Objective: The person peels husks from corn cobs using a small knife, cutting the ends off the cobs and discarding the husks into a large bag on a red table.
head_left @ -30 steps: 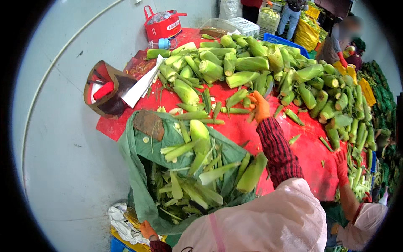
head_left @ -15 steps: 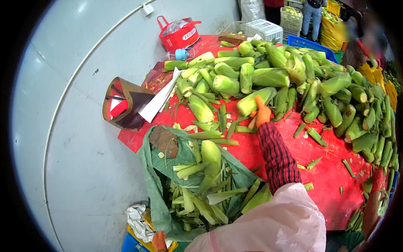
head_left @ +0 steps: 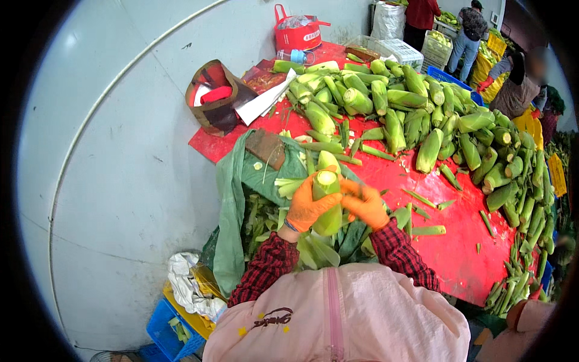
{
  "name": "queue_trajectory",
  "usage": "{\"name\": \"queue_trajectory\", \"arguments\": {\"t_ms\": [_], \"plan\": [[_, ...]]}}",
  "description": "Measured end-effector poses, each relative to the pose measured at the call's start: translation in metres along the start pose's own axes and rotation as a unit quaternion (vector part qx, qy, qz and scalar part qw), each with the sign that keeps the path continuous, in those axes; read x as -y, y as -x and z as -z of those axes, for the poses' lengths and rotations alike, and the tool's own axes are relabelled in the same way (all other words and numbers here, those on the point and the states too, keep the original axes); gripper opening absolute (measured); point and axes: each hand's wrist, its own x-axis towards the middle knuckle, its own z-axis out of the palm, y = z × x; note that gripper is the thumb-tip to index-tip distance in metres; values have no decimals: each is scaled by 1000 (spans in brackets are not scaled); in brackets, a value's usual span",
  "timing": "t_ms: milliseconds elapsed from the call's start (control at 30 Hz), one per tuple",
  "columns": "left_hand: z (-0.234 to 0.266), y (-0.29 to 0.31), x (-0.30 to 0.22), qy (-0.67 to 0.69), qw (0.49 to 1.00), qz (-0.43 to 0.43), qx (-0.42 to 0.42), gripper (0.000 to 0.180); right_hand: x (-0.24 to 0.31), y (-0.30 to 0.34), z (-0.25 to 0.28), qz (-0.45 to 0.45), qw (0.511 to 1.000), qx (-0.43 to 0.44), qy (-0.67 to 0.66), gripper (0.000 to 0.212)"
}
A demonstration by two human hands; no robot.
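Upright in front of me, a green ear of corn (head_left: 327,192) in its husk shows its pale cut end on top. My left hand (head_left: 303,205), in an orange glove, is closed round its left side. From the other side, my right hand (head_left: 367,206), also gloved in orange and slightly blurred, has bent fingers against the ear's edge. Whether they pinch a single husk leaf is hidden. Beneath both hands, a green sack (head_left: 231,202) hangs open with loose husk leaves (head_left: 260,218) inside. Behind the held ear, another corn ear's (head_left: 327,160) tip shows.
Many ears of corn (head_left: 410,99) are piled across the far and right side of the red table (head_left: 386,175). A brown block (head_left: 266,149) lies on the sack's rim. A bag (head_left: 217,99), red basket (head_left: 298,35) and bottle (head_left: 292,56) stand far left. Other people work nearby.
My right hand has come back from the pile toward me with an ear of corn. My left hand has risen from the lower left to grip the ear. The view has shifted.
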Motion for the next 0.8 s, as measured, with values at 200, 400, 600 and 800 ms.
{"name": "queue_trajectory", "arguments": {"t_ms": [200, 400, 600, 800], "plan": [[14, 46, 24, -203, 975, -70, -56, 79, 52, 16, -41, -139, 989, 25, 41, 27], [25, 81, 30, -269, 953, -87, -106, 76, 40, 22, -73, -157, 987, -2, 22, 21], [42, 100, 44, -3, 983, -84, -161, 71, 9, 24, -91, -94, 994, -51, 8, 21], [67, 113, 32, 109, 977, -95, -154, 64, 14, 29, -108, -12, 996, -25, -90, 24]]}}
